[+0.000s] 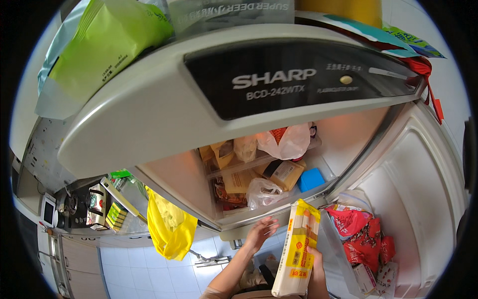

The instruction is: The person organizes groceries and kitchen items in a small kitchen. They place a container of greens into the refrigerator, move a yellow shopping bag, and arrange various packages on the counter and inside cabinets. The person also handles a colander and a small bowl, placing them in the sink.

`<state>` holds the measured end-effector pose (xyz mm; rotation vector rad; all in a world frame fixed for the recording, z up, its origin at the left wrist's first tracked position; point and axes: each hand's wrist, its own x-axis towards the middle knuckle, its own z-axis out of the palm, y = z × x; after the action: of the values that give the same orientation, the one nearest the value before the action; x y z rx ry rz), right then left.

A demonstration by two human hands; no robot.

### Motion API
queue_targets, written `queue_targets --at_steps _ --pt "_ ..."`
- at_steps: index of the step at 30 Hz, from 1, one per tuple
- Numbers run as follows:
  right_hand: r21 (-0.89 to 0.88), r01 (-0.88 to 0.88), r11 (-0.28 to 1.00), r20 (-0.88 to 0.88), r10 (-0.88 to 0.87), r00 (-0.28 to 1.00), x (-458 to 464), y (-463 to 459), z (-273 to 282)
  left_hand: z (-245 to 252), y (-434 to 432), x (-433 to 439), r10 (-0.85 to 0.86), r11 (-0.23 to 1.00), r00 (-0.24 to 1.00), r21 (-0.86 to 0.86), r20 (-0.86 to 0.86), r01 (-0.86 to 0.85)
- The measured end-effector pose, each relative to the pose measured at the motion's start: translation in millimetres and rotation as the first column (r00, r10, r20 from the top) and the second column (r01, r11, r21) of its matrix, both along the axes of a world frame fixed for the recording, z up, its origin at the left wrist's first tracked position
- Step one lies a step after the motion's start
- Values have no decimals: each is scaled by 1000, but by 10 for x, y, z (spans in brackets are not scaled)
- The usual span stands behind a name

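My right hand [316, 261] grips a long packet [297, 246] wrapped in yellow and clear film, pale inside and bearing printed writing. The packet is tilted upright in front of the fridge opening. My left hand [262, 232] is beside it on the left, fingers apart, holding nothing. Before me stands a Sharp refrigerator [157, 112] with its door [407, 175] swung out to the right. Inside, the lower shelf bears a white plastic bag [264, 194], a kraft pouch [287, 173] and a blue box [311, 179]. A white bag [289, 144] lies on the upper shelf.
The door's bin [341, 258] holds red packets [362, 243] and small boxes. A yellow bag [170, 224] hangs at the counter's edge, left of the fridge. A floor squeegee or mop [211, 261] lies on the tiles. Bags, including a green one [112, 41], sit atop the fridge.
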<state>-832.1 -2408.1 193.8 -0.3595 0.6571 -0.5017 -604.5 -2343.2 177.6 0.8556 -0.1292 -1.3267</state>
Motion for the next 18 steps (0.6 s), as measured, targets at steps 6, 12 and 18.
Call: queue_targets --at_steps 6,12,18 --pt "190 -147 971 26 144 989 413 -35 833 456 653 151 -244 964 967 -90 80 250" --pt "-257 -278 926 -16 284 959 1024 -384 930 648 859 26 -150 983 977 -85 151 164" --pt "-225 -504 834 -171 475 863 1649 -854 842 598 1168 113 -82 977 982 -178 170 113"
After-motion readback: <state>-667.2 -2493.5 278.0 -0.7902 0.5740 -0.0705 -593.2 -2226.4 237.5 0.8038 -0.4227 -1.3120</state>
